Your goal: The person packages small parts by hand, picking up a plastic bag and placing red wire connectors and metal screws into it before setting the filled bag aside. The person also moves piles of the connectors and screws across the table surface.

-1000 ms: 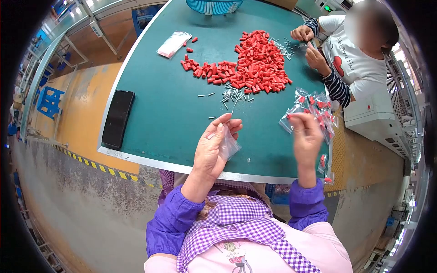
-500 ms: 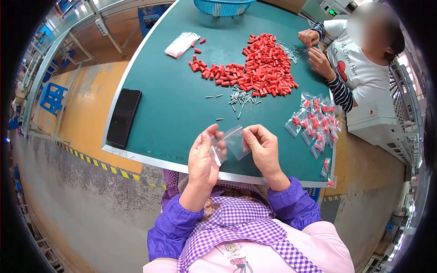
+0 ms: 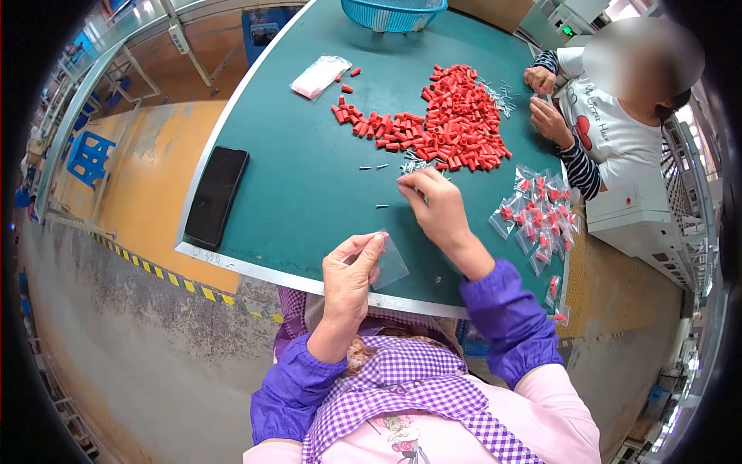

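One small clear bag (image 3: 390,263) is held pinched by left hand (image 3: 352,271) at worktop (image 3: 294,178) 6 o'clock edge. Fingers of right hand (image 3: 433,205) are curled at metal pins (image 3: 413,164), 12 o'clock of bag; whether anything is gripped cannot be told. Step judged: pin collection; a fine pinch is required.

Your right hand (image 3: 437,205) covers what its fingertips meet at the metal pins (image 3: 413,164), so whether it pinches one is unclear (they are tiny anyway). The top edge cuts off the blue basket (image 3: 394,11); the filled bags (image 3: 533,209) hold red pieces too small to count.
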A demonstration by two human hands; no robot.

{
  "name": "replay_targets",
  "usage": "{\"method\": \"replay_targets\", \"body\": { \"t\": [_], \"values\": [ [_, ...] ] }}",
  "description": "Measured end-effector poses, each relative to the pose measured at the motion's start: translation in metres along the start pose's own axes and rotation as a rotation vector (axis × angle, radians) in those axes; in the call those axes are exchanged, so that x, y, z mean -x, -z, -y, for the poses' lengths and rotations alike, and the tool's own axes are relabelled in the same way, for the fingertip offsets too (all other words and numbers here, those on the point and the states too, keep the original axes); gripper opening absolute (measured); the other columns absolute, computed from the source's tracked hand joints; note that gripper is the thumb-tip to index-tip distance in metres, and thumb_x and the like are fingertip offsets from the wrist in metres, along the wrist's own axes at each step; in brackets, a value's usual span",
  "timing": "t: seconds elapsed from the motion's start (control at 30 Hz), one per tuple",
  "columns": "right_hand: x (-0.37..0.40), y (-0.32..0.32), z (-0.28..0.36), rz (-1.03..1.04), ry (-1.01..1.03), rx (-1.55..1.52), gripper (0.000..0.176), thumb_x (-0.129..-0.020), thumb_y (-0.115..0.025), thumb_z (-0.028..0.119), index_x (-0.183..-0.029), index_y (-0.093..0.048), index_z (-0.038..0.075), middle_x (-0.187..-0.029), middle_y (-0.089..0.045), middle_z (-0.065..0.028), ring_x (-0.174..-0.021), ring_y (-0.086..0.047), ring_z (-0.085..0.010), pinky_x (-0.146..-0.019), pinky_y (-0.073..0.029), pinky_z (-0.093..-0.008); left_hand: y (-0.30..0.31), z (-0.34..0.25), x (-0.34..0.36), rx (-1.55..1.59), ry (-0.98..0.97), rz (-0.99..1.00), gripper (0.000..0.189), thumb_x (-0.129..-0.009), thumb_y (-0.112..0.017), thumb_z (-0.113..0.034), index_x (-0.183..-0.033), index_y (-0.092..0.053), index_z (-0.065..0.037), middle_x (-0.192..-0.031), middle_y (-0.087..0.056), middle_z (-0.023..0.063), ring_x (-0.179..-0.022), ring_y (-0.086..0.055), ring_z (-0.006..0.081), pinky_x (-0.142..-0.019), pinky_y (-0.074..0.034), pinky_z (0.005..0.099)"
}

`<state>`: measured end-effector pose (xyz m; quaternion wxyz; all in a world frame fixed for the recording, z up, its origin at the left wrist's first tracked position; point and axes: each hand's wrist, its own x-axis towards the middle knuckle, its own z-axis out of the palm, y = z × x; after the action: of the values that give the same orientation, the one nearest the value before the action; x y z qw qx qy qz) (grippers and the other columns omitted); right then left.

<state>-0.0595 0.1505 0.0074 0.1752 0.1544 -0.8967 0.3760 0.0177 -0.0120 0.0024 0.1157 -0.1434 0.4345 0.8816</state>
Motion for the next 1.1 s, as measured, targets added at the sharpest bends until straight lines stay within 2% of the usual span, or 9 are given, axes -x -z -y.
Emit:
{"method": "replay_targets", "body": {
  "t": [0.03,0.17,0.27,0.4,0.6,0.67,0.77,0.87,1.1],
  "values": [
    [-0.011,-0.004,-0.003,-0.003,0.147,0.109,0.012,-0.079,-0.061,0.006,-0.090,-0.062,0.001,-0.086,-0.061,-0.0102,-0.076,-0.060,-0.0251,-0.067,-0.049,-0.0326,0.001,-0.001,0.001,0.002,-0.003,-0.004,0.010,-0.085,-0.065,-0.009,-0.091,-0.066,-0.001,-0.074,-0.059,-0.0006,-0.049,-0.037,0.0021,-0.043,-0.026,0.0185],
    [-0.045,-0.019,-0.012,0.272,0.198,0.432,0.009,-0.078,-0.059,0.007,-0.085,-0.060,0.002,-0.091,-0.058,-0.0111,-0.089,-0.056,-0.0291,-0.076,-0.047,-0.0387,0.004,-0.008,0.001,-0.026,-0.031,0.009,0.010,-0.084,-0.065,-0.009,-0.090,-0.066,-0.001,-0.073,-0.059,-0.0005,-0.048,-0.037,0.0016,-0.043,-0.025,0.0185],
    [-0.054,-0.024,-0.013,0.357,0.234,0.467,0.009,-0.075,-0.056,0.005,-0.082,-0.058,0.001,-0.089,-0.057,-0.0131,-0.091,-0.056,-0.0302,-0.076,-0.048,-0.0394,0.011,-0.011,-0.001,-0.020,-0.040,-0.001,0.010,-0.084,-0.065,-0.009,-0.091,-0.066,-0.001,-0.074,-0.060,-0.0001,-0.049,-0.037,0.0017,-0.043,-0.025,0.0186],
    [-0.063,-0.032,-0.013,0.321,-0.002,0.280,0.009,-0.081,-0.058,0.010,-0.086,-0.059,0.003,-0.088,-0.058,-0.0141,-0.087,-0.058,-0.0315,-0.075,-0.047,-0.0405,0.018,-0.011,-0.003,0.011,-0.040,-0.028,0.012,-0.084,-0.065,-0.010,-0.093,-0.066,-0.001,-0.074,-0.061,0.0008,-0.049,-0.039,0.0022,-0.043,-0.025,0.0186],
    [-0.064,-0.039,-0.002,0.407,0.074,0.243,0.011,-0.081,-0.060,0.012,-0.086,-0.059,0.002,-0.086,-0.057,-0.0130,-0.085,-0.058,-0.0303,-0.073,-0.047,-0.0390,0.026,-0.017,-0.006,0.024,-0.027,-0.036,0.012,-0.084,-0.066,-0.009,-0.093,-0.066,0.000,-0.073,-0.060,0.0003,-0.049,-0.039,0.0016,-0.043,-0.025,0.0174],
    [-0.063,-0.039,0.000,0.444,0.272,0.402,0.012,-0.081,-0.059,0.013,-0.083,-0.056,0.002,-0.084,-0.056,-0.0136,-0.084,-0.058,-0.0317,-0.073,-0.047,-0.0405,0.027,-0.020,-0.007,-0.001,-0.026,-0.027,0.011,-0.084,-0.066,-0.009,-0.092,-0.066,-0.001,-0.073,-0.060,-0.0004,-0.050,-0.038,0.0012,-0.043,-0.024,0.0172],
    [-0.059,-0.034,-0.001,0.527,0.284,0.460,0.011,-0.081,-0.058,0.012,-0.081,-0.054,0.002,-0.084,-0.056,-0.0134,-0.083,-0.057,-0.0320,-0.073,-0.047,-0.0402,0.028,-0.024,-0.007,-0.047,-0.055,-0.010,0.008,-0.083,-0.067,-0.008,-0.088,-0.067,-0.002,-0.071,-0.058,-0.0020,-0.050,-0.037,0.0004,-0.043,-0.024,0.0169],
    [-0.043,-0.012,0.011,0.621,0.094,0.390,0.011,-0.081,-0.058,0.012,-0.082,-0.055,0.002,-0.085,-0.056,-0.0138,-0.083,-0.058,-0.0323,-0.072,-0.047,-0.0395,0.032,-0.028,-0.008,-0.066,-0.104,0.005,0.005,-0.083,-0.067,-0.008,-0.084,-0.066,-0.003,-0.069,-0.057,-0.0039,-0.051,-0.036,-0.0003,-0.044,-0.023,0.0166],
    [-0.018,-0.001,0.028,0.577,0.040,0.235,0.013,-0.081,-0.061,0.012,-0.085,-0.059,0.000,-0.085,-0.058,-0.0124,-0.079,-0.058,-0.0308,-0.068,-0.048,-0.0373,0.038,-0.022,-0.011,-0.086,-0.179,0.057,0.006,-0.081,-0.069,-0.006,-0.078,-0.064,-0.005,-0.067,-0.054,-0.0071,-0.055,-0.038,-0.0008,-0.048,-0.026,0.0160]
  ]
}}
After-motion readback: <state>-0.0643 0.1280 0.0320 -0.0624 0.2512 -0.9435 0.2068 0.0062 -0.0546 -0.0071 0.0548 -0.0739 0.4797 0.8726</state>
